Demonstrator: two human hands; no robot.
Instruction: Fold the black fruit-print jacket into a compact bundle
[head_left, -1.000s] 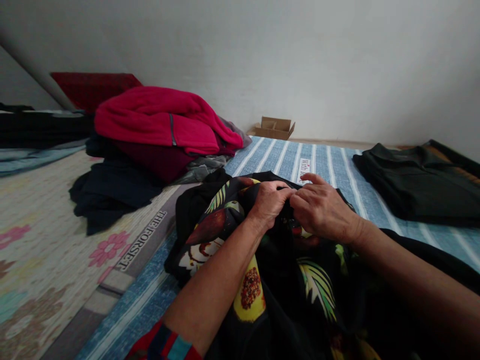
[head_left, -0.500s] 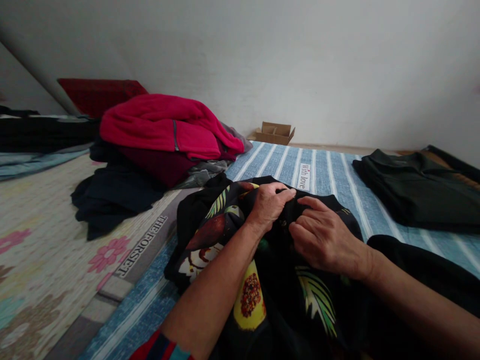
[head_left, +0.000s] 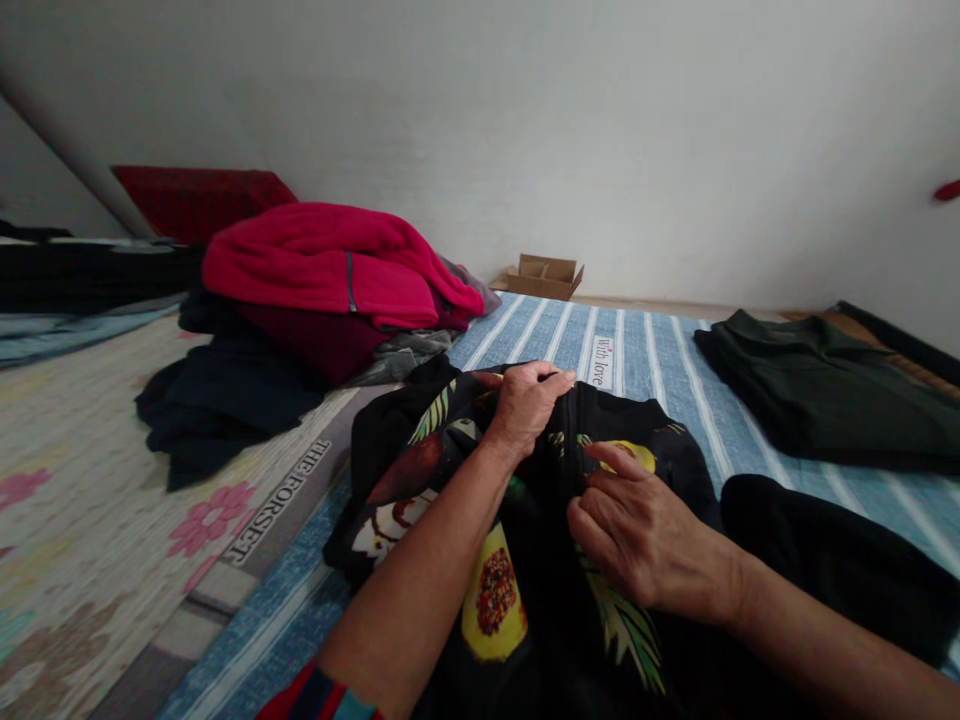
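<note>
A black jacket [head_left: 540, 560] printed with fruit and green leaves lies bunched in front of me. At its far edge, my left hand [head_left: 521, 405] is closed on the fabric beside the top of the zipper [head_left: 572, 430]. My right hand [head_left: 649, 530] is lower down along that zipper, its fingers curled and pinched at the zip line. The zipper pull itself is hidden behind the right fingers. A yellow fruit print shows just beyond the right hand.
A pink fleece [head_left: 322, 265] tops a clothes pile at left, with dark navy cloth [head_left: 225, 400] below. Folded dark garments [head_left: 825, 390] lie at right on the blue striped sheet [head_left: 480, 345]. A cardboard box [head_left: 544, 277] stands by the wall. Black cloth [head_left: 832, 550] lies near my right forearm.
My right hand has moved down along the zipper toward me, baring more of the zip line and the yellow print. My left hand keeps hold at the far edge. The view has shifted slightly.
</note>
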